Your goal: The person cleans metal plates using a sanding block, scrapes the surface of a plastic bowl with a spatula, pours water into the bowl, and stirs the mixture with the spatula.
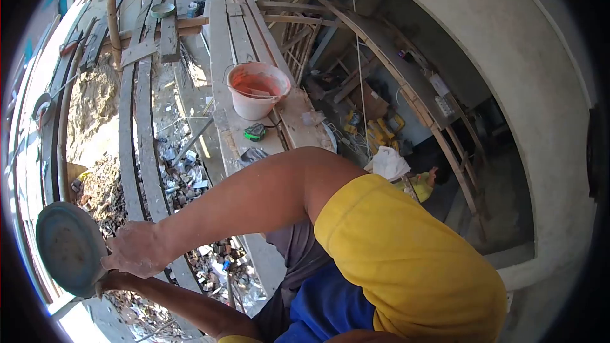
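A round grey-green bowl (71, 249), dusty inside, is tilted at the far left. My left hand (109, 281) grips its lower right edge, mostly hidden behind the bowl and my other hand. Reaching across from the right in a yellow sleeve, my right arm ends in my right hand (138, 249), dusty and closed beside the bowl's right rim. What its curled fingers hold, if anything, is hidden. Loose rubble (105, 200) and planks show behind both hands.
A white bucket (253, 105) with reddish insides and a green tape measure (255, 131) stand on the plank platform (222, 76). Another bowl (162, 10) sits farther off. Gaps between long boards (127, 146) show rubble. Lower right, a person (420, 185) in yellow is beyond the scaffold.
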Motion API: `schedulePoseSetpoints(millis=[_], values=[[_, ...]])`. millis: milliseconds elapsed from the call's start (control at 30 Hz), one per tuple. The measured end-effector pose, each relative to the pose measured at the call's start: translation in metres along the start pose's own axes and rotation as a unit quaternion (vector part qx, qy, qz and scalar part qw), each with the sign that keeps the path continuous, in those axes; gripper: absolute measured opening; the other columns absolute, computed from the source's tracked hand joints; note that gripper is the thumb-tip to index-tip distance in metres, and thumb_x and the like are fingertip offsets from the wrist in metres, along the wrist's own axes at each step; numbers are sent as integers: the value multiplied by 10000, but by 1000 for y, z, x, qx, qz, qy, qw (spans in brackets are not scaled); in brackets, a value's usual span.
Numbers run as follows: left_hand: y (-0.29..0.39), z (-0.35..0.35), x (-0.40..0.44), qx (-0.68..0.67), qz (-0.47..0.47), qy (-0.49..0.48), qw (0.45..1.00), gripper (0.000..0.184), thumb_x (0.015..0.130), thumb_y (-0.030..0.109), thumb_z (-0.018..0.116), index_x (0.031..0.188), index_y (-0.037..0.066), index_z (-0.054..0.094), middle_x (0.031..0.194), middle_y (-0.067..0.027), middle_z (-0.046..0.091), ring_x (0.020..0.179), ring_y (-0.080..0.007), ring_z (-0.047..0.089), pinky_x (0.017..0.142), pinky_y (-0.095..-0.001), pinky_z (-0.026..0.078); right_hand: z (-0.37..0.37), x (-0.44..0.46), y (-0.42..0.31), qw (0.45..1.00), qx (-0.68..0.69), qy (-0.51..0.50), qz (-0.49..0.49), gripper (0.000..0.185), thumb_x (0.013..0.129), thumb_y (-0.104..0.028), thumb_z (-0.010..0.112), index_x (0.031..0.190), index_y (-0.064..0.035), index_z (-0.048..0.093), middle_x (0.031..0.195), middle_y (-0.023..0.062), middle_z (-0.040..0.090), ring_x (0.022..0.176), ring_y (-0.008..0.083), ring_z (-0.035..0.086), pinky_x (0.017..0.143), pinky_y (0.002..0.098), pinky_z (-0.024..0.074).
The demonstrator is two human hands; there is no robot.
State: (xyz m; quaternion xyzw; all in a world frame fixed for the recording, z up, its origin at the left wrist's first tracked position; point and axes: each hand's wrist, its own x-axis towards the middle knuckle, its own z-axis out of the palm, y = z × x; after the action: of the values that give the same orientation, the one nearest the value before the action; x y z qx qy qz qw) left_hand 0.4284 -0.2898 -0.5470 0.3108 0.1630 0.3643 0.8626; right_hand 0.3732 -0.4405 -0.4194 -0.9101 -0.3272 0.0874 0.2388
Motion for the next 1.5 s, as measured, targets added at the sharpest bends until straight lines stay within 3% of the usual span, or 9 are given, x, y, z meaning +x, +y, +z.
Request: schedulePoseSetpoints(millis=[267, 367, 467, 567, 767, 1033, 1200, 1267, 1500], values=[[6, -10, 0, -12, -9, 64, 998, 796, 867, 735, 473, 1230, 33, 565, 1230, -160, 614, 1083, -322, 613, 959, -434, 503, 24, 16, -2, 993, 119, -8, -27, 268, 903, -216, 564, 1096, -36, 604, 923, 210, 662, 923, 384, 675, 782, 496, 546], [5, -15, 9, -13, -51, 147, 988, 798, 861, 744, 478, 1215, 36, 582, 1200, -156, 635, 1054, -320, 628, 948, -429, 506, 12, 17, 4, 999, 8, -1, -37, 256, 896, -190, 546, 1090, -35, 608, 943, 199, 671, 910, 377, 681, 758, 481, 557], [-4, -19, -9, -59, 19, -67, 996, 986, 768, 820, 522, 1378, 50, 440, 1314, -118, 567, 1153, -260, 582, 958, -393, 531, 1, 16, 9, 993, -116, -23, -23, 289, 900, -160, 524, 1155, -31, 570, 960, 174, 649, 885, 351, 696, 739, 455, 579], [0, -11, -22, -77, -1, -103, 992, 985, 789, 761, 539, 1496, 150, 231, 1494, -90, 361, 1327, -271, 435, 1053, -438, 467, -1, 13, 11, 984, -176, 1, -22, 463, 880, -113, 556, 1338, -75, 496, 952, 146, 624, 820, 341, 699, 674, 430, 583], [12, -2, -30, -63, -26, -90, 994, 1013, 749, 757, 581, 1495, 174, 222, 1485, -74, 351, 1347, -274, 404, 1090, -455, 432, -11, 17, 16, 954, -298, 12, 15, 566, 893, -77, 549, 1443, -141, 433, 958, 144, 584, 799, 313, 694, 658, 415, 581], [10, -8, -26, 0, 94, -176, 980, 1046, 779, 743, 550, 1517, 128, 136, 1454, -110, 388, 1335, -273, 431, 1056, -449, 468, -17, 20, 30, 893, -433, 119, -17, 638, 875, -72, 572, 1477, -208, 410, 907, 95, 554, 756, 274, 666, 612, 387, 569], [32, 1, -20, 93, 155, -115, 977, 1066, 734, 723, 657, 1448, 67, 213, 1369, -123, 404, 1264, -251, 458, 1014, -426, 462, -25, 22, 29, 912, -368, 176, -33, 484, 924, -92, 546, 1401, -160, 495, 899, 113, 571, 734, 283, 671, 577, 421, 554], [45, 4, -17, 88, 195, -108, 971, 1098, 692, 738, 700, 1400, 12, 281, 1325, -143, 403, 1214, -251, 474, 977, -425, 462, -25, 24, 27, 954, -204, 218, -28, 505, 924, -76, 575, 1404, -180, 458, 889, 152, 592, 730, 354, 646, 599, 455, 535], [59, -11, -3, 155, 175, -255, 938, 1171, 571, 712, 801, 1408, 35, 340, 1264, -125, 518, 1137, -232, 554, 936, -393, 493, -9, 25, 35, 974, -107, 182, -84, 377, 947, -89, 573, 1302, -138, 456, 925, 178, 624, 802, 406, 648, 643, 497, 521]])
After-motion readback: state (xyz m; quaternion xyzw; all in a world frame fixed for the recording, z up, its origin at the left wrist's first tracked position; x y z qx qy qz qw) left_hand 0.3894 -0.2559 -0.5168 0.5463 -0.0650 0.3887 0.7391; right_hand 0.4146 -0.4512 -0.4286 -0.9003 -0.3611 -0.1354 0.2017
